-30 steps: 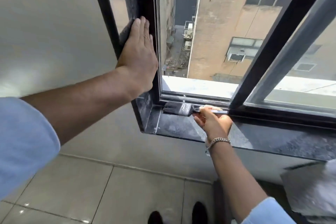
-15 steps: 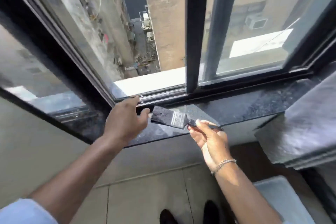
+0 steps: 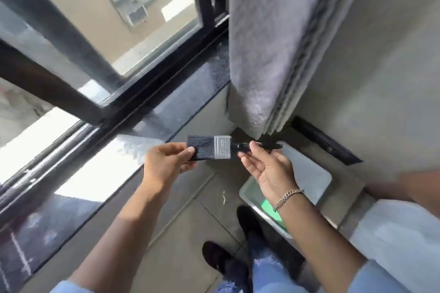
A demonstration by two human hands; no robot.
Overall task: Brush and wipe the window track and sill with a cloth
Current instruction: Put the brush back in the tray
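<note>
A flat paintbrush (image 3: 221, 147) with black bristles, a silver ferrule and a black handle is held level in front of me, off the sill. My right hand (image 3: 266, 169) pinches its handle. My left hand (image 3: 166, 164) grips the bristle tip between thumb and fingers. The dark polished sill (image 3: 181, 104) and the black window track (image 3: 133, 107) run diagonally from lower left to upper right, just beyond the hands. No cloth is visible.
A grey curtain (image 3: 281, 43) hangs over the right end of the sill. On the tiled floor below my right hand sits a white bin (image 3: 309, 173) with something green inside. My dark shoes (image 3: 219, 257) stand near it.
The view swung right and tilted. The brush came off the sill toward me. My left hand left the window frame and took hold of the bristles.
</note>
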